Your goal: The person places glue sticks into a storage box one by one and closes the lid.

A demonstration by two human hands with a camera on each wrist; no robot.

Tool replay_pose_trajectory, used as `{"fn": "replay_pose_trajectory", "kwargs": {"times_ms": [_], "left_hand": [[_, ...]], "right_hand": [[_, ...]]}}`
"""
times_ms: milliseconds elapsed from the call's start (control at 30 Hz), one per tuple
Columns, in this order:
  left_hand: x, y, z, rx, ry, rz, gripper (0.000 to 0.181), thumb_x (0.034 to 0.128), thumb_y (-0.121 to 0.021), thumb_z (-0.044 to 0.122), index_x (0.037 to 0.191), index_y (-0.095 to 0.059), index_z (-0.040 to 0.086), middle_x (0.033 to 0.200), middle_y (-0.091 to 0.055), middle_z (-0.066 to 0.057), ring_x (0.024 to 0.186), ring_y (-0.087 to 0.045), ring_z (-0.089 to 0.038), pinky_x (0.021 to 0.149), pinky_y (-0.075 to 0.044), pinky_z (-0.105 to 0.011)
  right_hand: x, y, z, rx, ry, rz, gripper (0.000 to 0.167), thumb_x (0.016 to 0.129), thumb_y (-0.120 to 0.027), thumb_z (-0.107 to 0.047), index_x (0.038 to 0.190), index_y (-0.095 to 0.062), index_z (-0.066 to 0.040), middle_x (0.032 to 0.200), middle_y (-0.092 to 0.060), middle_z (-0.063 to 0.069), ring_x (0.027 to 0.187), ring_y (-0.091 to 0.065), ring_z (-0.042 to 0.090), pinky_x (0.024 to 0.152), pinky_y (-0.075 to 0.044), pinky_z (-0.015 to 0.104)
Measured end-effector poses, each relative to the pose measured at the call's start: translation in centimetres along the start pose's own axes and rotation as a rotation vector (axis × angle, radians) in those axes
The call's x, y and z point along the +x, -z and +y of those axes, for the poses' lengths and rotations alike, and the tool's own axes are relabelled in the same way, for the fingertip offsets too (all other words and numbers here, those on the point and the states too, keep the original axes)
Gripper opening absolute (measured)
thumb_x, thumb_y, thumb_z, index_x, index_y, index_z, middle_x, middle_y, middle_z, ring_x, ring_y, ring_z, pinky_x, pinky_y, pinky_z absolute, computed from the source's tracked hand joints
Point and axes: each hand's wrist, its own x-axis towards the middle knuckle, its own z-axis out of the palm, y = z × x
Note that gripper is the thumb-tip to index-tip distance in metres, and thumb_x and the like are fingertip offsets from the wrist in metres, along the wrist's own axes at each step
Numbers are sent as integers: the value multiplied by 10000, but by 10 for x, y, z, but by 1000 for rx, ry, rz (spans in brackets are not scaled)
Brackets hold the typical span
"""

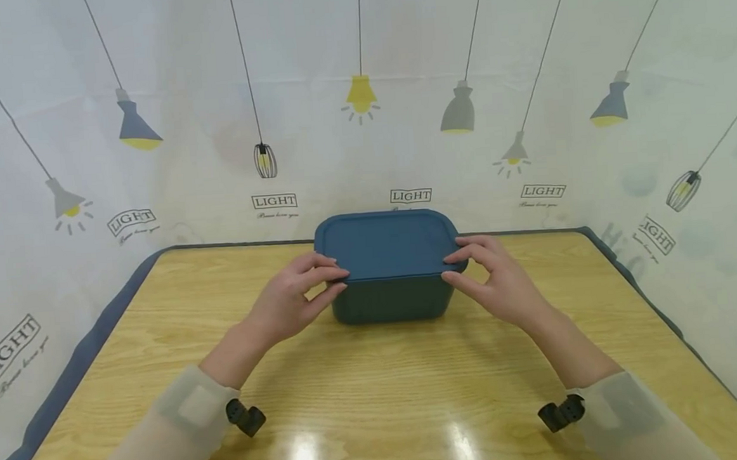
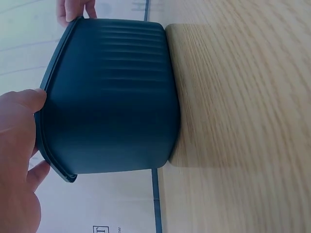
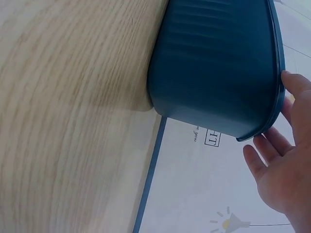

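A dark blue storage box (image 1: 392, 300) with ribbed sides stands upright on the wooden table, and its blue lid (image 1: 385, 242) lies across the top. My left hand (image 1: 290, 298) pinches the lid's near left corner, thumb at the front rim and fingers over the edge. At the near right corner, my right hand (image 1: 505, 285) grips the lid the same way. In the left wrist view the left thumb touches the rim (image 2: 43, 111). The right wrist view has the right thumb against the rim (image 3: 281, 73). What the box contains is hidden.
The pale wood table (image 1: 366, 392) has a dark blue border along its back and sides. Behind it hangs a white cloth backdrop (image 1: 311, 121) printed with lamps and the word LIGHT. Both wrists carry small black cameras.
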Motion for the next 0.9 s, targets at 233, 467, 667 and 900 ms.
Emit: {"fn": "replay_pose_trajectory", "kwargs": {"times_ms": [233,467,667,900], "left_hand": [[4,-2,4,-12,53,-19,181,942,-847,38,1123,-844,30,1109,-736,-114,933,-726,-236,732,-608,-351],[8,-1,-3,-30,193,-30,171,1014,-779,104,1151,-833,17,1156,-713,-143,1049,-694,-300,866,-619,-451],[14,4,-26,-97,641,-271,647,1102,-631,452,1652,-507,135,1539,-505,-192,1358,-569,-392,1121,-497,-602],[13,2,-44,-258,808,-417,852,1077,-515,707,1776,-156,379,1550,-555,-153,1316,-644,-374,1080,-532,-597]], "right_hand": [[-3,2,2,-2,-47,6,314,1065,-754,-342,1297,-732,-133,1651,-476,151,1513,-460,416,1153,-439,680],[5,3,5,-5,-56,8,316,1115,-673,-357,1298,-720,-105,1574,-513,184,1444,-498,401,1155,-438,643],[25,5,14,74,-193,-147,684,1123,-579,-545,1698,-415,-213,1725,-383,208,1495,-496,460,1161,-466,654],[33,0,27,270,-262,-259,779,1141,-533,-539,1781,-121,-371,1802,-239,230,1548,-452,470,1165,-448,682]]}}
